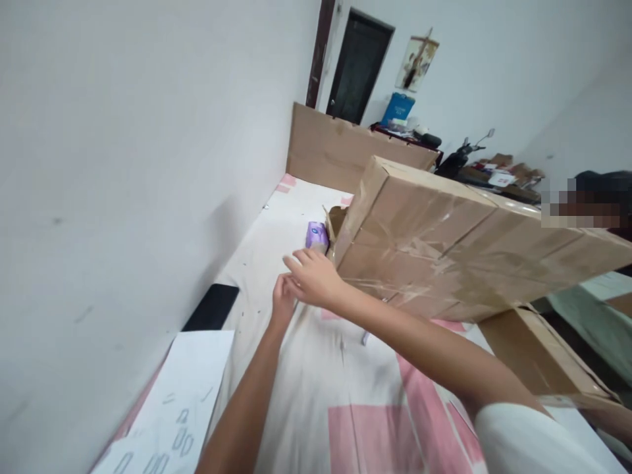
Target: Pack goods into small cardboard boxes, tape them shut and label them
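My right hand [315, 278] reaches across from the right, its fingers spread and pointing left above the cloth. Partly behind it is my left hand [283, 293], and the two hands touch or overlap. The left fingers are mostly hidden, so I cannot see what they hold, if anything. Just beyond the hands lies a purple packet [316, 233] with a round blue mark. To the right of the hands, a large taped cardboard box [424, 250] stands on its edge. Torn brown cardboard [338, 218] shows by its left end.
A white and pink cloth [296, 421] covers the surface. Along the left wall [123, 197] lie a dark flat object [212, 307] and white paper with drawn shapes [172, 395]. A cardboard panel [340, 148] stands at the back. Another person [605, 201] is behind the box.
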A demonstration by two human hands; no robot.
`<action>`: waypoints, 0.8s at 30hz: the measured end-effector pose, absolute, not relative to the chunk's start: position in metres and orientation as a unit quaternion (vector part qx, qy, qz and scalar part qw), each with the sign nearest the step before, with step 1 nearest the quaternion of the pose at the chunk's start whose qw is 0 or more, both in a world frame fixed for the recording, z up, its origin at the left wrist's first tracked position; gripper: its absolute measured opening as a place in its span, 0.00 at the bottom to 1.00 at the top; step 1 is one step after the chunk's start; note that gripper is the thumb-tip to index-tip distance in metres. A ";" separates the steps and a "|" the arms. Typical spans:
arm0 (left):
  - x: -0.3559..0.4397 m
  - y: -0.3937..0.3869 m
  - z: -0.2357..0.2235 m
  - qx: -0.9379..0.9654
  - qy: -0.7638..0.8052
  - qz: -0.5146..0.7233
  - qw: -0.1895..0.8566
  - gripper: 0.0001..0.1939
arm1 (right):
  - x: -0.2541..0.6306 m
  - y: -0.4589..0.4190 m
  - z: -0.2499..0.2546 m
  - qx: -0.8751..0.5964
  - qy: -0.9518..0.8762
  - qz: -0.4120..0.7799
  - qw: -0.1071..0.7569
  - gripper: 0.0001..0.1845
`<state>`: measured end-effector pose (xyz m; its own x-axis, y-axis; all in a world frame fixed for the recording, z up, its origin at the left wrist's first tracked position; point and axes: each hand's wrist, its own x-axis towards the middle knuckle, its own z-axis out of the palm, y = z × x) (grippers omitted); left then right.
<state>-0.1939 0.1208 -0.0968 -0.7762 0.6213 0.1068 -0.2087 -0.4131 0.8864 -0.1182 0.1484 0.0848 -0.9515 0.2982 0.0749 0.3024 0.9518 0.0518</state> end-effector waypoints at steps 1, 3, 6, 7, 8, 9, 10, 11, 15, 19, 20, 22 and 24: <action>-0.195 0.117 -0.100 0.218 0.465 0.819 0.258 0.17 | -0.150 0.155 0.085 -0.228 -0.973 -0.037 0.023 0.26; -0.197 0.109 -0.104 0.224 0.447 0.825 0.262 0.18 | -0.202 0.181 0.085 -0.352 -0.935 -0.046 0.012 0.34; -0.201 0.102 -0.107 0.231 0.428 0.833 0.264 0.19 | -0.246 0.233 0.087 -0.523 -0.851 -0.027 -0.020 0.41; -0.202 0.102 -0.107 0.231 0.425 0.835 0.263 0.18 | -0.252 0.249 0.086 -0.563 -0.826 -0.014 -0.028 0.43; -0.203 0.103 -0.107 0.231 0.423 0.837 0.261 0.18 | -0.254 0.263 0.085 -0.596 -0.802 0.000 -0.035 0.45; -0.205 0.104 -0.107 0.230 0.422 0.838 0.258 0.17 | -0.253 0.274 0.083 -0.621 -0.782 0.014 -0.039 0.47; -0.206 0.105 -0.108 0.228 0.423 0.839 0.254 0.17 | -0.252 0.282 0.079 -0.641 -0.766 0.027 -0.043 0.49; -0.208 0.106 -0.108 0.226 0.426 0.840 0.249 0.16 | -0.249 0.287 0.074 -0.655 -0.753 0.037 -0.045 0.48; -0.216 0.108 -0.114 0.212 0.448 0.840 0.223 0.16 | -0.244 0.289 0.055 -0.657 -0.752 0.051 -0.028 0.37; -0.224 0.107 -0.119 0.184 0.483 0.839 0.172 0.18 | -0.254 0.263 0.060 -0.580 -0.812 0.058 0.006 0.33; -0.227 0.106 -0.118 0.174 0.491 0.840 0.154 0.19 | -0.256 0.251 0.067 -0.548 -0.834 0.062 0.015 0.34; -0.235 0.101 -0.112 0.151 0.502 0.844 0.115 0.23 | -0.256 0.221 0.083 -0.465 -0.882 0.069 0.038 0.39; -0.247 0.094 -0.099 0.135 0.502 0.849 0.091 0.31 | -0.244 0.185 0.101 -0.366 -0.926 0.075 0.059 0.44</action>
